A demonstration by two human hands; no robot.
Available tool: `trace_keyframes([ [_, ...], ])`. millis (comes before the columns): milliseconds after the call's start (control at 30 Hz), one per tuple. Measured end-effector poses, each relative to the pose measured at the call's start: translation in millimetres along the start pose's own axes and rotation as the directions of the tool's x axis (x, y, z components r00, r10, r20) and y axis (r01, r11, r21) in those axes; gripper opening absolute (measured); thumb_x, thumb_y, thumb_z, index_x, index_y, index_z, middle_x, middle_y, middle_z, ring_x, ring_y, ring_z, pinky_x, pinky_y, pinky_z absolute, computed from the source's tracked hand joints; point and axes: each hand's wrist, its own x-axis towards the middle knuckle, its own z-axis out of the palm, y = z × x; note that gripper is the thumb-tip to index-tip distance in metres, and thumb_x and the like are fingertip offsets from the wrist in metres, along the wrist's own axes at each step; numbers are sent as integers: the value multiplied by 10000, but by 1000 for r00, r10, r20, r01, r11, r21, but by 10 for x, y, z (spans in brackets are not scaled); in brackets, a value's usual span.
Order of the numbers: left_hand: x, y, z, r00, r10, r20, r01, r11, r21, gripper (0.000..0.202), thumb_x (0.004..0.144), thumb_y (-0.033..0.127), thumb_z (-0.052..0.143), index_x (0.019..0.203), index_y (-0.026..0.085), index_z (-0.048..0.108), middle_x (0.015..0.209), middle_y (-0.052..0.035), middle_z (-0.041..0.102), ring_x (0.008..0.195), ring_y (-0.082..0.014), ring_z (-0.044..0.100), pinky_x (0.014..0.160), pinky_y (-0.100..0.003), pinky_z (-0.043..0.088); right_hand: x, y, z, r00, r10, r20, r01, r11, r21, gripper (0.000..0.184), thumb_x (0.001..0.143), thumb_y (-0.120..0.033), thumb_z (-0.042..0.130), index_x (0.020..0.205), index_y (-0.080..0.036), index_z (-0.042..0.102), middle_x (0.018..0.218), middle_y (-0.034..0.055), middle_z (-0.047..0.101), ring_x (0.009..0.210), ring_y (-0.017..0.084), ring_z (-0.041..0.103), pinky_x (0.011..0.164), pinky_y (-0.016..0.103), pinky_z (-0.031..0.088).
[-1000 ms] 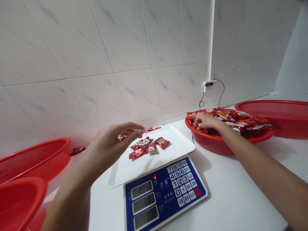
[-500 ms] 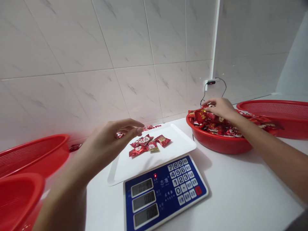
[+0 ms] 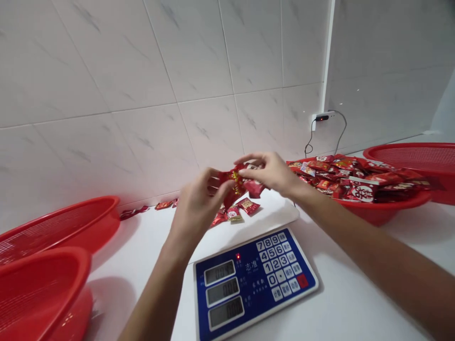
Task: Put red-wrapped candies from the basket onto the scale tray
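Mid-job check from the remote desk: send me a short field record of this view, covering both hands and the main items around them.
left hand: gripping a bunch of red foil-wrapped sweets
right hand: touching the same bunch
white rectangular tray: holds a small scatter of sweets
blue digital scale: nearer than the tray, red light lit, three displays
round red plastic bowl: to the right, heaped with sweets
red mesh basket: behind the bowl
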Motion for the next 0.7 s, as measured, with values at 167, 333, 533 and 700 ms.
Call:
trace_keyframes([
  [167,57,-120,-132,987,-49,-154,46,999,-22,167,805,345,621,778,183,596,765,-56,726,698,-183,682,554,-250,510,101,174,221,1000,11,16,-13,990,142,319,777,-261,705,1084,-175,712,714,14,643,522,91,511,394,204,361],
  [333,53,-137,-165,974,-46,-222,52,998,22,161,810,348,634,798,195,588,776,-37,725,701,-174,675,567,-249,500,84,214,-17,986,37,-162,3,971,239,289,742,-213,738,1024,-154,717,779,28,666,633,107,600,416,176,402],
  [533,120,-330,14,981,-182,-70,176,981,-77,139,807,312,645,820,194,574,767,-43,726,687,-184,684,576,-266,518,11,129,-318,951,-14,-308,86,971,224,174,761,-137,720,931,-173,723,697,-16,628,506,59,535,374,150,356],
  [700,143,-460,19,968,-251,22,252,962,-103,206,818,314,641,970,188,585,846,-65,737,817,-209,706,714,-317,558,-58,16,-375,941,-15,-337,98,968,230,130,797,-90,695,912,-146,718,632,-38,599,395,19,445,327,139,302],
])
